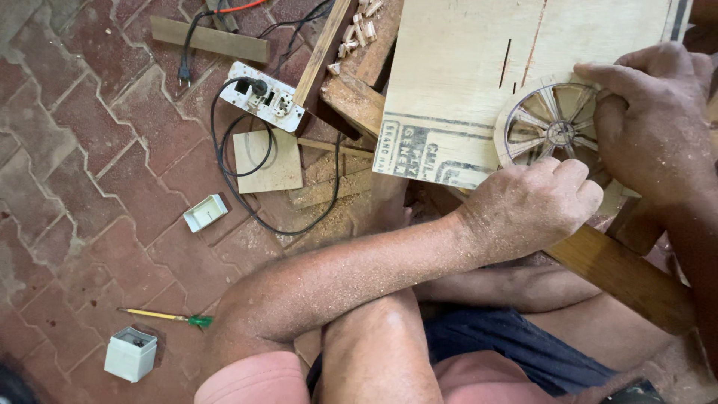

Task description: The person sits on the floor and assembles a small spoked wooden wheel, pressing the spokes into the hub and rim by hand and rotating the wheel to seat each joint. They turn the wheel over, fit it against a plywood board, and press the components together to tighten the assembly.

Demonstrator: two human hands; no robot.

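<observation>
Nearest the viewer, the person's knee and dust-covered forearm fill the lower frame. The left hand is curled into a loose fist at the lower edge of a round wooden wheel with cut-out spokes; whether its fingers pinch the rim cannot be told. The right hand curves over the wheel's right side, its fingertips pressed on the upper rim. The wheel lies on a plywood sheet, near the sheet's lower right corner, above a wooden beam. On the brick floor to the left lie a small white box, a yellow-and-green screwdriver, a white tray and a square plywood offcut. Farther off, a white power strip with a black cable sits beside wooden offcuts and short dowel pieces.
</observation>
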